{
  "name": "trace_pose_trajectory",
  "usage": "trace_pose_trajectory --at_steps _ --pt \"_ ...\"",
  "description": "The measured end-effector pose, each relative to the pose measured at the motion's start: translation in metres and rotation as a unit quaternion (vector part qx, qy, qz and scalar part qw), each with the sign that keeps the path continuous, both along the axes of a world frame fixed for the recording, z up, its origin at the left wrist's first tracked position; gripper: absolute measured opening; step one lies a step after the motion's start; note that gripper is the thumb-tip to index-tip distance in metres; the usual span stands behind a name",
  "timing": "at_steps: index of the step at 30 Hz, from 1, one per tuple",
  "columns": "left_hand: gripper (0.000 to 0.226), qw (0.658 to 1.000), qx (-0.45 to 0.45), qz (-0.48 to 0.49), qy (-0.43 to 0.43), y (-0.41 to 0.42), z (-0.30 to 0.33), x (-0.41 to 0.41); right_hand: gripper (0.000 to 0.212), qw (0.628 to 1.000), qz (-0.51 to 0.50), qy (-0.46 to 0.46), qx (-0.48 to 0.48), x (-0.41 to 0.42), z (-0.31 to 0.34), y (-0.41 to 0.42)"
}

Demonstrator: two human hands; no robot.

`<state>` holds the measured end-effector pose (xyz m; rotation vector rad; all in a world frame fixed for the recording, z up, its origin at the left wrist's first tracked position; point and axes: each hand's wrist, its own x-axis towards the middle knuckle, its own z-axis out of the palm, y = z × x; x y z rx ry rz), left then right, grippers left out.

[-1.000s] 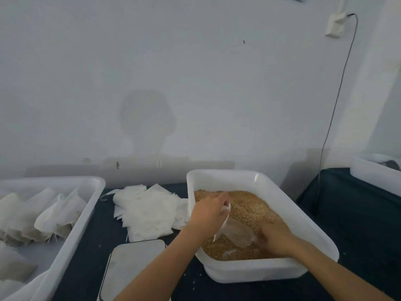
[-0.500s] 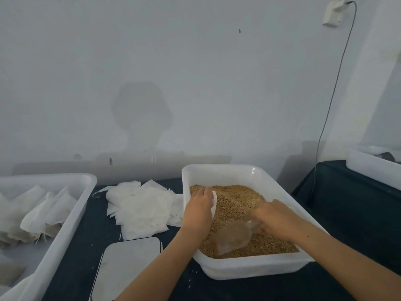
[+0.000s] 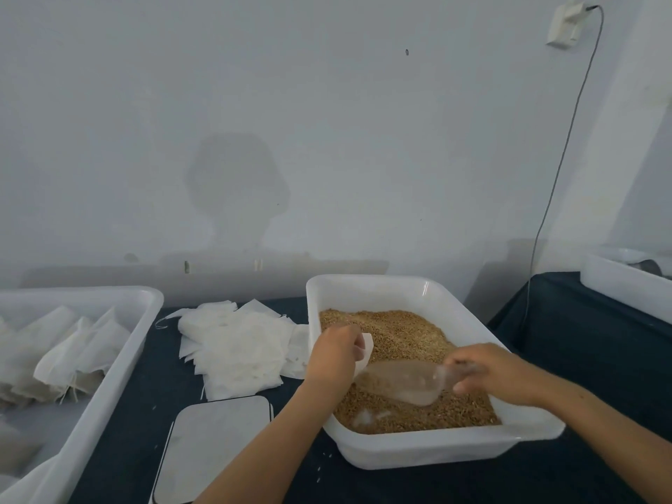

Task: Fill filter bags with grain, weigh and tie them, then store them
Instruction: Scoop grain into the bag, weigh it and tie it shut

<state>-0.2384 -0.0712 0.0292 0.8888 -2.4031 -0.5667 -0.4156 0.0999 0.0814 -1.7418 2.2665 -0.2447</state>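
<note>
Closest to the camera, a flat scale [image 3: 214, 449] is parked on the dark tablecloth [image 3: 582, 358], nothing sitting on it, so weighing hasn't been reached for this bag yet. A few stray grains are scattered on the cloth just beside it.

Next up, the white grain tub [image 3: 436, 449], where the action is. A clear plastic scoop [image 3: 403, 381] is gripped by its handle in the right hand [image 3: 494, 372], fingers curled round it, with the scoop's mouth pointed toward the left hand [image 3: 334, 354]. An open filter bag [image 3: 365, 352] is pinched at its edge by the left hand, just above the grain [image 3: 396, 332]. Only a bit of the bag can be seen past the fingers, so how full it is can't be told. Filling looks to be the step in hand.

Left of the tub, a messy pile of empty bags [image 3: 236, 351] is laid flat, so plenty is probably left to do. Further left, a second white bin [image 3: 120, 358] is stacked with what look like finished bags [image 3: 72, 351], strings hanging off some, so a decent batch seems to be filled, tied and stored already.

At the back, a plain wall, a socket with a cable [image 3: 556, 165] running down, and another tub at the far right [image 3: 618, 281], contents not clear.
</note>
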Motion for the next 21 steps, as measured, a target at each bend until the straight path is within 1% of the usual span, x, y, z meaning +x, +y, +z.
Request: trace_pose_trajectory --at_steps 1,3,6,9,11,15,18,21 --pt "0.013 1.000 0.002 -0.002 -0.002 0.000 0.000 0.000 0.007 1.000 -0.009 0.009 -0.007 -0.002 0.008 0.002" --pt "0.013 1.000 0.006 -0.007 -0.011 0.000 0.000 -0.001 0.012 0.999 -0.024 0.038 -0.021 -0.005 0.023 0.003" --pt "0.014 1.000 0.006 -0.009 -0.016 0.000 -0.003 -0.002 0.005 0.993 -0.049 0.108 -0.021 -0.006 0.041 -0.002" --pt "0.013 1.000 0.004 -0.009 -0.019 -0.001 -0.004 -0.002 0.019 0.979 -0.067 0.194 -0.014 0.001 0.050 -0.010" --pt "0.013 1.000 0.002 -0.016 -0.025 -0.002 -0.003 -0.004 0.023 0.969 -0.071 0.234 -0.022 0.006 0.054 -0.016" --pt "0.018 0.998 0.002 -0.036 -0.056 -0.003 0.001 -0.006 0.025 0.952 -0.057 0.297 -0.041 0.011 0.057 -0.026" --pt "0.021 0.996 0.012 -0.044 -0.080 -0.003 0.006 -0.006 0.024 0.933 -0.021 0.353 -0.065 0.012 0.058 -0.031" --pt "0.019 0.997 -0.001 -0.042 -0.070 -0.003 0.004 -0.005 0.021 0.920 -0.003 0.385 -0.071 0.013 0.059 -0.033"
